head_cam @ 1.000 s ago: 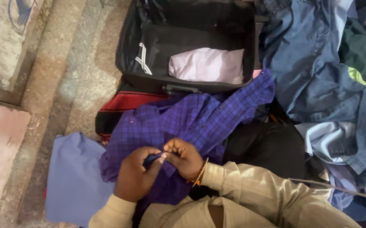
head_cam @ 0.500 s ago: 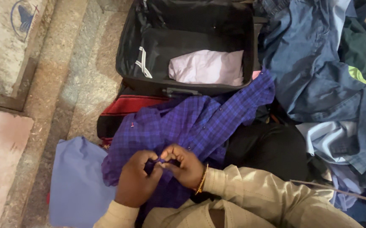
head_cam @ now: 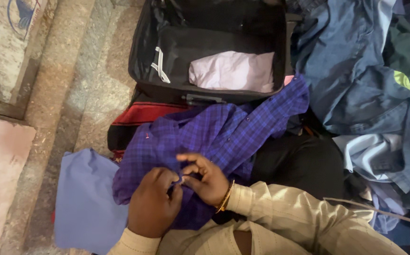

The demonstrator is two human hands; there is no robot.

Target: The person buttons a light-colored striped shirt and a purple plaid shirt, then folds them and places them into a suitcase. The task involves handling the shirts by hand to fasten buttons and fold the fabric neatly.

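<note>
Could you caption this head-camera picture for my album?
Both hands, left and right, pinch a purple checked shirt before an open black suitcase.

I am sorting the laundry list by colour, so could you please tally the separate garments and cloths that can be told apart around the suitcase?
Purple checked shirt, pinched by left hand and right hand: 1
Lilac cloth on the floor: 1
Pale pink folded garment in the black suitcase: 1
Red-and-black cloth: 1
Blue heap: pieces cannot be told apart
Total: 4
</note>
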